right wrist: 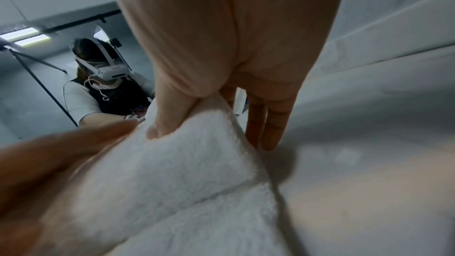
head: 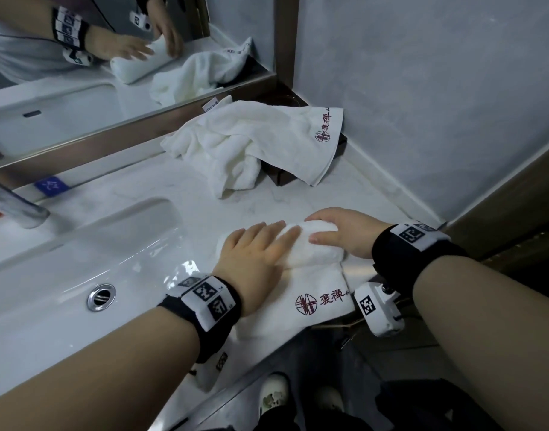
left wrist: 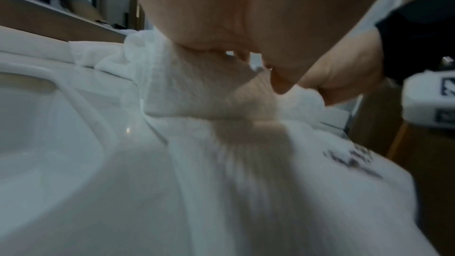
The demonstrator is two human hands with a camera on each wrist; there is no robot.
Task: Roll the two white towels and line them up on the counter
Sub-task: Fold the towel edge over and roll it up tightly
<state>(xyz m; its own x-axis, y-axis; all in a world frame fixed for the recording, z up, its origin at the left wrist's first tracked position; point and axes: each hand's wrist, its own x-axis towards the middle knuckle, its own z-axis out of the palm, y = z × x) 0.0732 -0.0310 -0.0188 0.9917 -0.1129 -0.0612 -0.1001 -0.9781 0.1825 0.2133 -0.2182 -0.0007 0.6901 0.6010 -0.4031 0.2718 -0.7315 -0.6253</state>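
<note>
The tabletop [head: 148, 185] carries a white basin [head: 65, 253] to the left of the fingers; nothing lies in it but its metal drain [head: 101, 297]. Beyond the fingers, near the mirror [head: 80, 73], the loose towel [head: 251, 141] lies crumpled, partly draped over a dark box [head: 281, 177]. The rolled towel [head: 313, 247] sits just under both hands, its long axis running left to right along the tabletop's front edge, with the flat unrolled tail and its red logo [head: 305, 304] pointing back toward the person. The left hand [head: 254, 259] presses on the roll with fingers straight and spread. The right hand [head: 344, 234] cups the roll's right end, thumb in front, fingers curled over the far side. Only the right wrist view shows the thumb [right wrist: 169, 114] dug into the terry and the fingertips [right wrist: 268, 129] reaching the tabletop; the left wrist view is blurred.
</note>
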